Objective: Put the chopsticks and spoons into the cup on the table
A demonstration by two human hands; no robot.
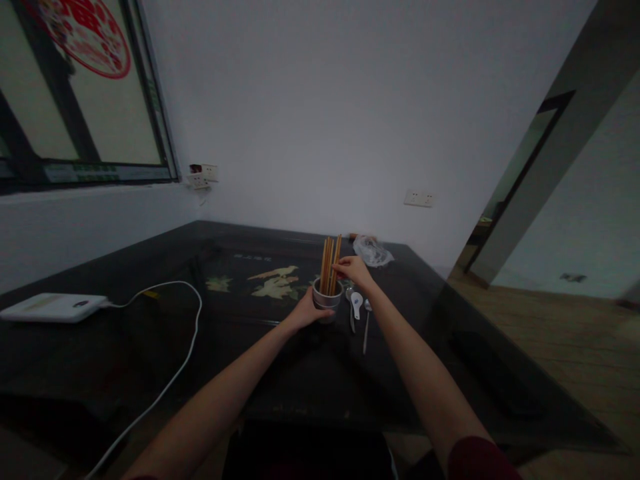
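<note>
Watching remotely, I see the left hand (305, 309) curled around the cup (327, 302), likely steadying it, as the right hand (354, 269) pinches chopsticks (327, 263) standing inside, spoons (357, 305) lying at the cup's right.

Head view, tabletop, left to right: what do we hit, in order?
White device → left hand → grey cup with chopsticks → white spoon → long-handled spoon → flat dark object. Right hand and plastic bag omitted: they overlap the spoons' span.

Chopsticks (327, 264) stand in the cup (327, 302), left of spoons (357, 304).
</note>
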